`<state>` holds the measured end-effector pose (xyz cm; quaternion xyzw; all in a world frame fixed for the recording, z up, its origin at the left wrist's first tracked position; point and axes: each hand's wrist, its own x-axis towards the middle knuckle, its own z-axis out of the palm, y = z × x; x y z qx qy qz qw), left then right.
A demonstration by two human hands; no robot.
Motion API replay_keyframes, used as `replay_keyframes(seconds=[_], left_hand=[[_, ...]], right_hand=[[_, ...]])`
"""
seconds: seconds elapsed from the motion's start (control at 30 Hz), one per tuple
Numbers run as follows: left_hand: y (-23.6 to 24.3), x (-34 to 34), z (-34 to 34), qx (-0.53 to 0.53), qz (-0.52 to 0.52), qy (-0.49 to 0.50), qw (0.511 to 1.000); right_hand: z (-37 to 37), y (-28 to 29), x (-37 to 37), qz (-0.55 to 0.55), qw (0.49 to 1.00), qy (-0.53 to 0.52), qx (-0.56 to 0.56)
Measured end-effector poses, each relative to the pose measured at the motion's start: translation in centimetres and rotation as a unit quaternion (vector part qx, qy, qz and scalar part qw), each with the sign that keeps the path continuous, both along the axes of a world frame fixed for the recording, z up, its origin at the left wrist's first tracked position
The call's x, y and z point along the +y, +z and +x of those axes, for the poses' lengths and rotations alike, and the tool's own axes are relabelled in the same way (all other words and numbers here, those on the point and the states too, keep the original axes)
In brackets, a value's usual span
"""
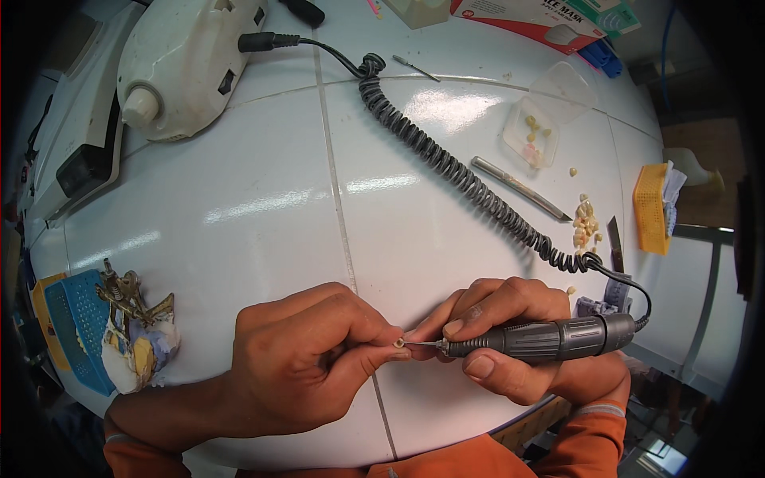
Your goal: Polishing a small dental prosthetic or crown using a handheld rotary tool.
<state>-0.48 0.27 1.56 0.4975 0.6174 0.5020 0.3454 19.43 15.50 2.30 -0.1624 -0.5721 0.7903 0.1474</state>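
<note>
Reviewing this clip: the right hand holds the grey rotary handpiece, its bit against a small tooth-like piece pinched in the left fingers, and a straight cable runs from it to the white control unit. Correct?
Nearly. The cable is coiled, not straight, as the head view shows. The right hand does hold the grey handpiece, its bit meeting the small piece pinched by the left hand; the cable runs to the white control unit.

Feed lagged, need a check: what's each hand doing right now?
Left hand: closed, pinching a small tooth-like piece.
Right hand: closed around the grey rotary handpiece, bit at the piece.
</note>
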Motion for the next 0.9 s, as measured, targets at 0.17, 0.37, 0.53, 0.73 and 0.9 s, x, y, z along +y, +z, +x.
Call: replay_keyframes(seconds=[0.17, 0.37, 0.53, 0.73, 0.9], left_hand=[[-0.03, 0.01, -0.01, -0.005, 0.001, -0.001, 1.000], [-0.01, 0.02, -0.05, -0.007, 0.003, -0.004, 1.000], [-0.06, 0.01, 0.00, -0.014, 0.004, -0.005, 1.000], [0.35, 0.00, -0.25, -0.009, -0.014, -0.019, 1.000], [0.29, 0.02, -0.17, 0.001, -0.014, -0.019, 1.000]], right_hand=[[-0.06, -0.11, -0.07, 0.002, 1.000, -0.002, 0.011], [0.07, -0.03, 0.01, -0.003, 1.000, 0.004, -0.010], [-0.01, 0.04, -0.12, -0.005, 1.000, -0.004, -0.004], [-0.07, 0.05, -0.21, -0.002, 1.000, -0.005, 0.003], [0.03, 0.00, -0.06, 0.008, 1.000, 0.001, -0.003]])
